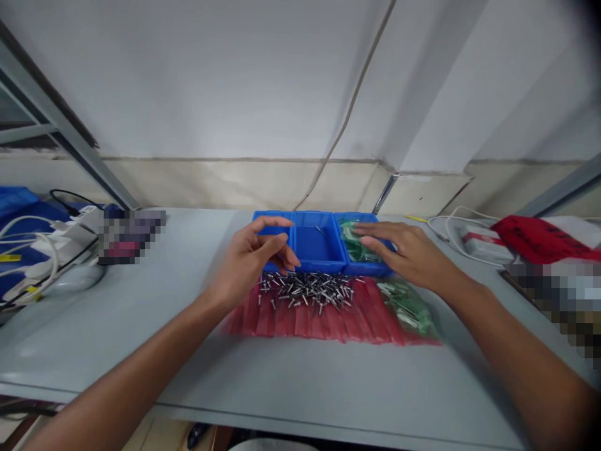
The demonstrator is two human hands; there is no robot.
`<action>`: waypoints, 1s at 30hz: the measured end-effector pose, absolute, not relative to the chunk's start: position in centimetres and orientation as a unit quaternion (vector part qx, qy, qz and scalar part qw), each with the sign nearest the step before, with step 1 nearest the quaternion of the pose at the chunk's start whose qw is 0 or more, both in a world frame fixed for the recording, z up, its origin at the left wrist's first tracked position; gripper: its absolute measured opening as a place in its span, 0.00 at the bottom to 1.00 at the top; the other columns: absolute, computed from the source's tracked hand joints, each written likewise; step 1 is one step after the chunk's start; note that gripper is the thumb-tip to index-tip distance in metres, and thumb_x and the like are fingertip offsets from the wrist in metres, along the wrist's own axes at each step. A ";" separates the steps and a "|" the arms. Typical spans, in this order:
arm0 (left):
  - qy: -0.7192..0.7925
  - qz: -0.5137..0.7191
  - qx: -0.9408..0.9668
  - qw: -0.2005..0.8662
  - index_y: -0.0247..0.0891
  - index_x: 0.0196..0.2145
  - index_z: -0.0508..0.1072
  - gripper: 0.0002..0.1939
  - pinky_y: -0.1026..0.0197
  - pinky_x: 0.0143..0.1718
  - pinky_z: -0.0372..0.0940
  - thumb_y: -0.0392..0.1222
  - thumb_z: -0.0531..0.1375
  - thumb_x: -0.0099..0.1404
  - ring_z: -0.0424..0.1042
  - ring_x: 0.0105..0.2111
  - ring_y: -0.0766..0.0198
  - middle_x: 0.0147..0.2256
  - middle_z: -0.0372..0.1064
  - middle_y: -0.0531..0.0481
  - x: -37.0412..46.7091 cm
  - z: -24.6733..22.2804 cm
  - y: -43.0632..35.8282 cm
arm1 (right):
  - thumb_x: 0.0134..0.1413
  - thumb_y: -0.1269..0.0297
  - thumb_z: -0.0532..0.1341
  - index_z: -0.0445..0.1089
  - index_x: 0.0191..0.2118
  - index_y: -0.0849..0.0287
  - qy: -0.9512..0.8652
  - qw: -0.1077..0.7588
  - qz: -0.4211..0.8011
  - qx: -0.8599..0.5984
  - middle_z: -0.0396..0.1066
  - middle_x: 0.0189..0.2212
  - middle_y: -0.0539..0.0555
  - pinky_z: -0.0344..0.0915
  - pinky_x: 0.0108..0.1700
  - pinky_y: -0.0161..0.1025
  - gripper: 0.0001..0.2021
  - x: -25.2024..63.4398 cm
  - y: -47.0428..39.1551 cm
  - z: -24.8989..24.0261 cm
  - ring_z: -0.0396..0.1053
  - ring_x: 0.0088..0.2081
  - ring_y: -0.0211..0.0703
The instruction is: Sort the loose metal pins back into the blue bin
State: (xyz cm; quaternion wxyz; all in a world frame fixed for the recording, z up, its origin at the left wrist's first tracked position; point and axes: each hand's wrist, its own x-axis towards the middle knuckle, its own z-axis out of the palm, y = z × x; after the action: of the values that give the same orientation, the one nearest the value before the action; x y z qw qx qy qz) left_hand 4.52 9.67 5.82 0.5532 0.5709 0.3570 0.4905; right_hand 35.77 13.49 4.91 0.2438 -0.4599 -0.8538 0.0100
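Note:
My left hand [260,247] hovers over the left blue bin [275,217], fingers loosely curled and thumb apart from the index finger, with nothing visible in it. Over the right blue bin [357,217] my right hand [404,247] stretches its fingers, the tips at a green plastic bag [352,241] inside; contact is hard to make out. Between them, the middle blue bin [317,247] holds one small metal rivet-like pin [320,230]. In front lies a heap of similar silver pins [310,288] on a pleated red plastic sheet [300,324].
Another green bag with pins [408,307] lies at the sheet's right end. White chargers and cables [70,238] crowd the left of the grey table [197,351]. On the right are a small white box [486,243] and a red bag [530,239]. A wall stands behind.

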 end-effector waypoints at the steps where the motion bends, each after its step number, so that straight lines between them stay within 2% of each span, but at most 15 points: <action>1: 0.357 0.492 0.571 0.552 0.39 0.50 0.70 0.13 0.65 0.29 0.70 0.46 0.62 0.71 0.76 0.26 0.66 0.27 0.78 0.51 4.5 5.8 9.7 | 0.71 0.48 0.53 0.78 0.55 0.54 -0.862 0.235 0.010 -0.448 0.79 0.54 0.54 0.69 0.62 0.57 0.22 35.9 13.5 4.9 0.76 0.57 0.56; 5: 0.362 0.494 0.567 0.551 0.39 0.50 0.70 0.13 0.66 0.29 0.70 0.46 0.62 0.72 0.76 0.26 0.66 0.27 0.78 0.51 4.5 5.8 9.8 | 0.71 0.47 0.53 0.80 0.53 0.54 -0.869 0.206 0.012 -0.449 0.77 0.56 0.55 0.69 0.61 0.60 0.23 36.4 13.6 4.8 0.75 0.57 0.59; 7: 0.364 0.492 0.568 0.551 0.38 0.50 0.70 0.12 0.66 0.29 0.70 0.45 0.62 0.72 0.75 0.26 0.67 0.27 0.78 0.51 4.5 5.8 9.7 | 0.72 0.49 0.51 0.78 0.56 0.54 -0.867 0.203 0.025 -0.454 0.76 0.58 0.56 0.68 0.62 0.62 0.24 36.2 13.6 4.6 0.74 0.58 0.60; 10: 0.368 0.488 0.572 0.547 0.38 0.49 0.71 0.12 0.66 0.29 0.70 0.45 0.63 0.71 0.75 0.25 0.66 0.27 0.78 0.51 4.6 6.0 9.5 | 0.73 0.50 0.48 0.73 0.62 0.55 -0.864 0.211 0.059 -0.453 0.72 0.61 0.56 0.64 0.66 0.62 0.25 35.6 13.6 4.7 0.70 0.63 0.58; 13: 0.372 0.491 0.578 0.536 0.38 0.49 0.71 0.13 0.65 0.28 0.70 0.46 0.63 0.71 0.75 0.25 0.66 0.27 0.78 0.51 4.5 6.1 9.4 | 0.72 0.49 0.52 0.75 0.60 0.52 -0.853 0.245 0.072 -0.455 0.74 0.60 0.52 0.64 0.67 0.60 0.23 35.7 12.8 6.3 0.70 0.63 0.56; 16: 0.371 0.496 0.578 0.531 0.39 0.49 0.72 0.12 0.65 0.29 0.70 0.46 0.63 0.71 0.76 0.26 0.65 0.27 0.78 0.51 4.4 6.1 9.6 | 0.67 0.48 0.59 0.81 0.51 0.47 -0.832 0.272 0.030 -0.483 0.81 0.50 0.52 0.72 0.59 0.60 0.17 37.3 10.1 8.7 0.78 0.53 0.59; 18: 0.371 0.497 0.575 0.533 0.39 0.48 0.72 0.12 0.65 0.29 0.71 0.45 0.63 0.71 0.76 0.26 0.65 0.27 0.78 0.51 4.4 6.0 9.7 | 0.64 0.47 0.62 0.82 0.48 0.44 -0.845 0.214 0.034 -0.488 0.82 0.47 0.52 0.77 0.48 0.57 0.15 38.9 7.6 9.4 0.81 0.46 0.60; 20: 0.369 0.498 0.576 0.533 0.39 0.48 0.72 0.11 0.65 0.29 0.71 0.44 0.63 0.71 0.75 0.26 0.66 0.27 0.78 0.51 4.4 6.0 9.8 | 0.63 0.49 0.64 0.79 0.55 0.43 -0.877 0.137 0.032 -0.460 0.82 0.48 0.55 0.79 0.43 0.56 0.18 40.3 5.2 8.7 0.82 0.42 0.61; 21: 0.368 0.499 0.577 0.533 0.38 0.48 0.72 0.11 0.65 0.29 0.71 0.44 0.63 0.71 0.75 0.25 0.66 0.27 0.78 0.51 4.4 6.0 9.7 | 0.61 0.51 0.65 0.75 0.60 0.44 -0.889 0.111 0.029 -0.443 0.80 0.51 0.57 0.80 0.44 0.56 0.22 40.8 4.2 8.0 0.81 0.44 0.62; 23: 0.365 0.499 0.580 0.530 0.38 0.48 0.72 0.11 0.65 0.29 0.71 0.44 0.62 0.71 0.75 0.25 0.66 0.27 0.78 0.51 4.5 6.0 9.6 | 0.62 0.55 0.64 0.71 0.64 0.42 -0.902 0.085 0.024 -0.423 0.76 0.57 0.54 0.81 0.47 0.55 0.25 41.1 2.8 6.2 0.80 0.48 0.62; 26: 0.368 0.497 0.586 0.524 0.38 0.48 0.72 0.12 0.65 0.29 0.71 0.45 0.63 0.71 0.75 0.25 0.66 0.27 0.78 0.51 4.6 6.1 9.4 | 0.62 0.55 0.61 0.71 0.64 0.43 -0.899 0.110 -0.001 -0.423 0.77 0.56 0.52 0.81 0.48 0.58 0.24 40.1 2.0 4.3 0.80 0.49 0.63; 30: 0.376 0.495 0.592 0.512 0.37 0.48 0.71 0.13 0.65 0.29 0.71 0.46 0.63 0.70 0.75 0.24 0.66 0.26 0.78 0.51 4.8 6.2 9.2 | 0.64 0.55 0.60 0.73 0.62 0.44 -0.893 0.147 -0.006 -0.425 0.78 0.54 0.50 0.80 0.48 0.60 0.22 38.8 1.7 4.2 0.80 0.48 0.62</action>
State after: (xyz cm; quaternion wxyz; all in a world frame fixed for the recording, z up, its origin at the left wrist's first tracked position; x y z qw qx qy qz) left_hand 4.77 9.21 6.15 0.5122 0.5924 0.3760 0.4954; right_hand 38.80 1.68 4.16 0.1467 -0.4249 -0.8932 -0.0060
